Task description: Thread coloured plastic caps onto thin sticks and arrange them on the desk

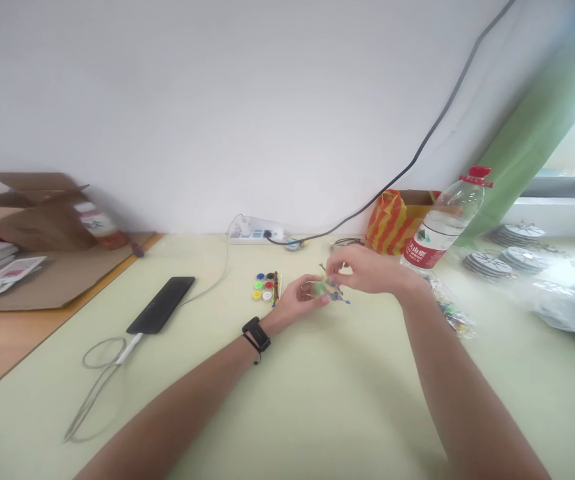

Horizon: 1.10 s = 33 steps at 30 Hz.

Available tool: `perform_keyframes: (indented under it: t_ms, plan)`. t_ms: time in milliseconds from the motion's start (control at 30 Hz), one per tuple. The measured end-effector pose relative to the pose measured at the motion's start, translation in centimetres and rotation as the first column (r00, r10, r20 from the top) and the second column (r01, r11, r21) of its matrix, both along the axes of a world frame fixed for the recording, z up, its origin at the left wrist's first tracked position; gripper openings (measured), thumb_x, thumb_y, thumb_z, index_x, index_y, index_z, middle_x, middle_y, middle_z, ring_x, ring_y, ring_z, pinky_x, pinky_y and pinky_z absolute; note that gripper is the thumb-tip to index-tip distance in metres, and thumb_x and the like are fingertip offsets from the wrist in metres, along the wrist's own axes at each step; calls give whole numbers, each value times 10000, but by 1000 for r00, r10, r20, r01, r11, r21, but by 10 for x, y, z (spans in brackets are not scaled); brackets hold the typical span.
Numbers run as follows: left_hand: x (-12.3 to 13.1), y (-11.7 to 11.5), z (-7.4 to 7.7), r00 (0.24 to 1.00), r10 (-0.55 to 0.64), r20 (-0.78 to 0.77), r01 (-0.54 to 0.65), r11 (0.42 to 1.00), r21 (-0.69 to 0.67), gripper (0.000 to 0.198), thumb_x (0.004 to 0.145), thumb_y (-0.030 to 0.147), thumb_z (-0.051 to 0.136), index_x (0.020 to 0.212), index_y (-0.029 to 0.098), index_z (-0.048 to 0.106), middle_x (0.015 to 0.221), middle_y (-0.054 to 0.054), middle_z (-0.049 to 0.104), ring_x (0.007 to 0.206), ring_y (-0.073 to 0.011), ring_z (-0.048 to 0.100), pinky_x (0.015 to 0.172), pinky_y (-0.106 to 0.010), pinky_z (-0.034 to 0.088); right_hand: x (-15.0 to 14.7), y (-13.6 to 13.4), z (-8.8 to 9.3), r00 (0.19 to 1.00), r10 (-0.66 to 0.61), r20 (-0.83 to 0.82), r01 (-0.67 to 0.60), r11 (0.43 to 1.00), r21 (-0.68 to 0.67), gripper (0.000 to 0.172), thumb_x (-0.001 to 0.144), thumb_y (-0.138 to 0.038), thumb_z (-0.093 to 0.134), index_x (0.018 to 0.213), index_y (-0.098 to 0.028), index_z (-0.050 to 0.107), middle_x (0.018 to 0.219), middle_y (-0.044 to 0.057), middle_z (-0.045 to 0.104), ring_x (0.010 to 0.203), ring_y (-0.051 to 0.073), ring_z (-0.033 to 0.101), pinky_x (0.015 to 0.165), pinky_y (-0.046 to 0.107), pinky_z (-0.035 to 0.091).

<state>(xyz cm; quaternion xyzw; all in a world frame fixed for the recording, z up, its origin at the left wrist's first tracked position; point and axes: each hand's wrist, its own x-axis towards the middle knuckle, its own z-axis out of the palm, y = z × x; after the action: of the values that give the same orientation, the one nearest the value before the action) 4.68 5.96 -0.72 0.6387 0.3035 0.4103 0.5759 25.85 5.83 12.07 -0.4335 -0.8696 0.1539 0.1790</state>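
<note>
— One blurred bundle [336, 294] in the head view; where?
— Between the left hand [300, 299] and the right hand [362, 270].
— Left?
— Half-curled, thumb and fingers gripping its left side.
— Right?
— Fingertips bunched at its upper edge; whether they grip it, I can't tell.
— Nearby?
— Six caps [258, 286], left of the left hand.

Bare forearms [194, 395] converge forward, left hand [303, 297] curled, right hand [352, 268] pinching inward.
</note>
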Motion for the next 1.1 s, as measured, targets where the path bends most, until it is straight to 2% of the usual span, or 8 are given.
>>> perform_keyframes:
  t_ms: [233, 333, 433, 667, 833, 1000, 1033, 1100]
  plan:
    - [2, -1, 1, 998, -38, 41, 35, 998, 56, 472, 798, 370, 843, 1171, 150, 656, 1193, -152, 715, 1101, -265, 681, 965, -383, 508, -4, -4, 2, 999, 14, -45, -11, 999, 49, 152, 850, -169, 589, 823, -224, 728, 904, 33, 741, 853, 200, 661, 786, 308, 490]
    - [4, -2, 0, 997, -22, 68, 20, 999, 31, 537, 786, 345, 856, 1238, 163, 631, 1195, -149, 720, 1108, -270, 687, 993, -410, 504, -3, -3, 2, 997, 4, -81, 2, 997, 78, 151, 859, -180, 584, 824, -222, 725, 916, 37, 743, 859, 205, 663, 808, 320, 498]
    - [3, -3, 2, 1000, -11, 23, 10, 999, 37, 425, 798, 366, 842, 1131, 149, 693, 1114, -137, 748, 1038, -261, 706, 992, -417, 505, -1, -1, 2, 995, 4, -103, 6, 996, 94, 148, 869, -202, 588, 858, -230, 733, 943, 35, 745, 894, 208, 664, 810, 321, 503]
    - [2, 0, 2, 999, 37, -17, -37, 999, -13, 399, 865, 478, 750, 1106, 160, 735, 1042, -119, 774, 934, -238, 714, 813, -340, 533, 6, 0, 2, 996, -4, -93, 5, 1000, 20, 152, 899, -309, 617, 925, -254, 756, 988, 38, 748, 952, 226, 666, 838, 345, 512]
    - [3, 1, -3, 999, 39, -26, -39, 999, 28, 348, 884, 482, 727, 978, 149, 768, 1043, -114, 774, 953, -233, 709, 863, -339, 531, 13, -3, 0, 989, -54, -139, 56, 998, 16, 221, 896, -378, 650, 1070, -264, 726, 1135, 56, 726, 1088, 253, 648, 945, 397, 512]
    - [-2, -6, 14, 991, 133, -32, -131, 990, 53, 425, 920, 530, 663, 1090, 153, 761, 1053, -108, 773, 990, -258, 714, 880, -354, 539, 13, -14, -27, 903, -140, -405, 162, 987, 19, 521, 849, -444, 725, 1327, -293, 584, 1362, 97, 611, 1169, 260, 629, 1006, 444, 515]
    - [-5, -10, 18, 990, 134, -43, -131, 989, 65, 436, 941, 544, 625, 1081, 156, 768, 1060, -105, 773, 1005, -257, 710, 894, -356, 538, 12, -18, -36, 859, -181, -479, 187, 982, -36, 631, 821, -473, 751, 1384, -297, 527, 1390, 109, 587, 1123, 256, 653, 967, 445, 542]
    - [-10, -20, 25, 992, 116, -57, -112, 992, 63, 442, 962, 545, 591, 1108, 168, 769, 1116, -102, 767, 1061, -259, 699, 939, -362, 532, 8, -26, -56, 792, -209, -574, 100, 971, -216, 760, 802, -508, 764, 1449, -280, 437, 1328, 129, 623, 995, 241, 702, 879, 440, 584]
